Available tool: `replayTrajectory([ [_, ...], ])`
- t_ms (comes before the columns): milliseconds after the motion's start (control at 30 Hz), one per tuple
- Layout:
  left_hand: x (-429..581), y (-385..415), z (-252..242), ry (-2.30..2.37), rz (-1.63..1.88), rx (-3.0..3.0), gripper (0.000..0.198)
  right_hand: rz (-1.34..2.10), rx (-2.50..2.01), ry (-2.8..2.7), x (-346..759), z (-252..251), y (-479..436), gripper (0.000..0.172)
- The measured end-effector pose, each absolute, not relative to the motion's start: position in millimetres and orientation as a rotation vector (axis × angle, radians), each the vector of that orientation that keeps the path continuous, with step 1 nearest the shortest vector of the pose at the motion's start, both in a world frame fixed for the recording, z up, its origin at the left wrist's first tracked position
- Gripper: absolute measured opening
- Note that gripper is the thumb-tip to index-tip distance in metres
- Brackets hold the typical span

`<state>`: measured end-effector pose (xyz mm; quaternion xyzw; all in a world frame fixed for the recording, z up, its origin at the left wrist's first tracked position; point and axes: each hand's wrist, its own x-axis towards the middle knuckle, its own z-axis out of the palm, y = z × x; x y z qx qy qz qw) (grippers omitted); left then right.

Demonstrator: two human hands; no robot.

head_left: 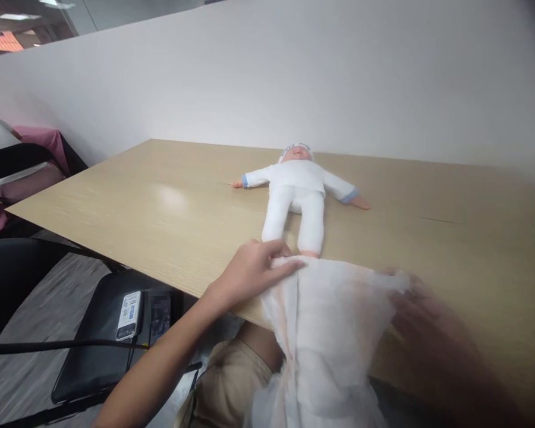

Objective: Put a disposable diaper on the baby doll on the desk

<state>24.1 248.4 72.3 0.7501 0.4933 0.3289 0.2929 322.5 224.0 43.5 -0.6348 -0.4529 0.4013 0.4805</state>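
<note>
An unfolded white disposable diaper (pixel 327 321) hangs over the table's front edge toward my lap. My left hand (pixel 261 267) pinches its upper left corner, with the thumb lying on top. At the upper right corner, my right hand (pixel 423 303) is blurred by motion, its fingers gripping the thin side flap. Just beyond the diaper, a baby doll (pixel 296 181) in white clothes with blue cuffs and a printed cap lies on its back. Its arms are spread, and its feet point toward me, close to the diaper's top edge.
The light wooden table (pixel 182 208) meets a white partition (pixel 271 77) at the back. To the left, a black chair seat (pixel 98 333) holds a white boxy device (pixel 129 315) and a dark item. Pink cloth (pixel 40 139) and another chair stand farther left.
</note>
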Motion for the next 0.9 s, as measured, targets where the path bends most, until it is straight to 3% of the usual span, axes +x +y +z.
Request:
replayTrajectory([
  [167,17.9,251.1,73.5,1.293,0.863,2.061,0.035,0.88,-1.666,-1.084,328.8,56.1,233.9,0.042],
  [333,21.3,254.5,64.4,1.347,0.841,2.069,0.035,0.721,-1.812,-1.152,327.2,53.1,232.7,0.056],
  [467,29.1,256.4,56.7,1.422,0.846,2.08,0.035,0.239,-1.808,-1.432,309.7,47.4,207.6,0.055],
  [600,34.2,257.4,57.6,1.462,0.813,2.074,0.037,-0.091,-1.346,-1.926,274.6,48.6,178.5,0.039],
  [767,31.8,259.2,61.3,1.435,0.778,2.123,0.038,0.008,-1.196,-2.27,244.1,28.2,177.8,0.058],
  [900,18.2,268.8,65.3,1.387,0.755,2.204,0.032,0.012,-1.232,-2.366,236.7,3.3,183.0,0.059],
])
